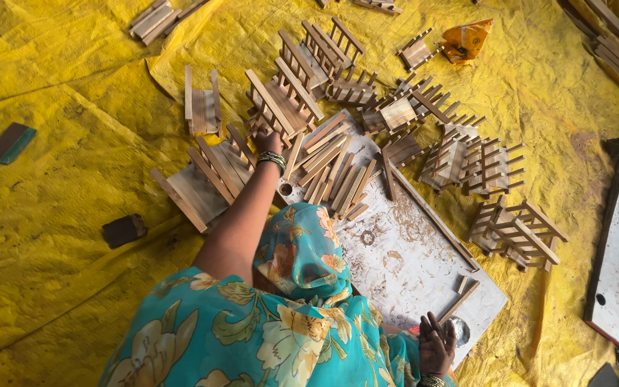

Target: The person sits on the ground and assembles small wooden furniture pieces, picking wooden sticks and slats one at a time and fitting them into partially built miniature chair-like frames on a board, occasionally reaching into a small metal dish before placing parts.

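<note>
Head view, the only one here: the left hand (268, 140), bangles on the wrist, is stretched out to the lower end of a small wooden rack (281, 104). It's touching it, but the fingers are tucked out of sight, so I can't tell if it's actually gripping. The right hand (436, 345) lies loose at the near edge of the white board (402, 261), fingers together, holding nothing, just beside a little metal bowl (461, 331).

Progress-wise I'd say well along but not finished. Plenty of built racks (517, 231) sit around on the yellow tarp (51, 287), while a pile of loose slats (334, 175) lies on the board's far end, not yet put together, right next to the rack being touched.
</note>
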{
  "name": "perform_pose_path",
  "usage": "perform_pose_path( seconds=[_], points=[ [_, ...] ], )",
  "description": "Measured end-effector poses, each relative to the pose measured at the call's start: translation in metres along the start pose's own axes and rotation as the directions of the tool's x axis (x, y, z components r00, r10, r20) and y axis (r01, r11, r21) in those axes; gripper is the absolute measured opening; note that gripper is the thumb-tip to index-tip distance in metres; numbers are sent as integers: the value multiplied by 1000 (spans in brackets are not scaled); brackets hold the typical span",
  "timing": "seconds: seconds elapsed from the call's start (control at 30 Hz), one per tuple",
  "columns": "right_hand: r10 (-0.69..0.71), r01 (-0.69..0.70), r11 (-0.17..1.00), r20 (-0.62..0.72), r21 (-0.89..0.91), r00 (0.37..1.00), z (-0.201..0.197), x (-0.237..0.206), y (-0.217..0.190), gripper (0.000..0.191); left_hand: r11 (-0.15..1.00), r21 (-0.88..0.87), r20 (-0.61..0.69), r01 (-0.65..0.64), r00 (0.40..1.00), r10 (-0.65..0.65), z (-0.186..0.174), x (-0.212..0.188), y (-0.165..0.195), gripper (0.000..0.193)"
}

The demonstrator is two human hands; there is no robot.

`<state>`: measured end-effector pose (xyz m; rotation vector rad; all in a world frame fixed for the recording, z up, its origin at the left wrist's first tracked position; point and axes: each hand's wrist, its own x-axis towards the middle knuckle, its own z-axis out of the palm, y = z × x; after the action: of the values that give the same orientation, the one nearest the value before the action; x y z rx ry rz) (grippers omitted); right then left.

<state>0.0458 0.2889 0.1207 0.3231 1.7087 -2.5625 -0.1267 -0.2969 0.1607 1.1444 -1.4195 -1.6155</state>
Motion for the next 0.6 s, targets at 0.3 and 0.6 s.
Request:
perform_pose_path(
  seconds=[0.3,0.6],
  points=[
    [29,-29,999,6,-15,1000,3,5,-2,58,570,590,374,-572,819,435,-72,73,47,12],
    [31,-32,999,-29,-34,999,0,5,6,54,-234,357,934,-905,343,97,-60,129,137,42]
  ],
)
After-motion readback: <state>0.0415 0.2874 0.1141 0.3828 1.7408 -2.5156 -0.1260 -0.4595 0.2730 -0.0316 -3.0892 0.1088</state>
